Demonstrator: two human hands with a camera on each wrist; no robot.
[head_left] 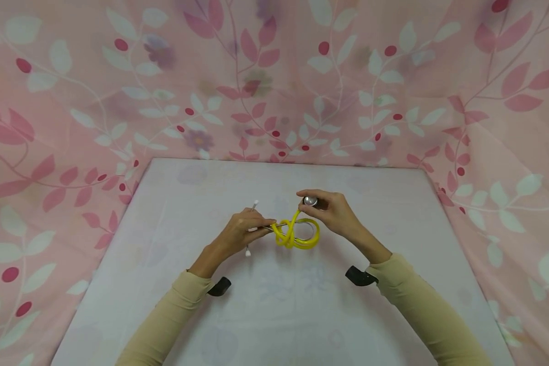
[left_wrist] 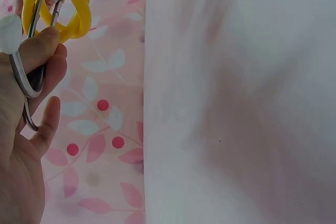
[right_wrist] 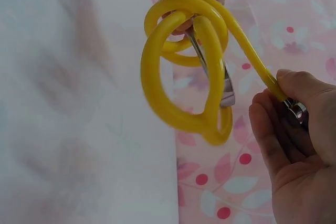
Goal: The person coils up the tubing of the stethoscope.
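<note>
A stethoscope with yellow tubing (head_left: 307,246) is held up between both hands over the table. My left hand (head_left: 238,233) pinches its metal ear tubes (left_wrist: 20,72) between thumb and fingers, with one white ear tip (head_left: 256,202) above the hand and another (head_left: 248,252) below. The tubing is looped around the metal tubes, as the right wrist view shows. In my right hand (head_left: 338,212), thumb and fingers grip the round silver chest piece (head_left: 310,201), and a length of tubing (right_wrist: 251,53) runs from it up to the loops.
A table under a white cloth (head_left: 283,315) lies beneath the hands. Pink curtain fabric with leaves (head_left: 265,76) hangs behind and on both sides. Black devices (head_left: 219,286) stick out at both wrists beside the beige sleeves (head_left: 169,315).
</note>
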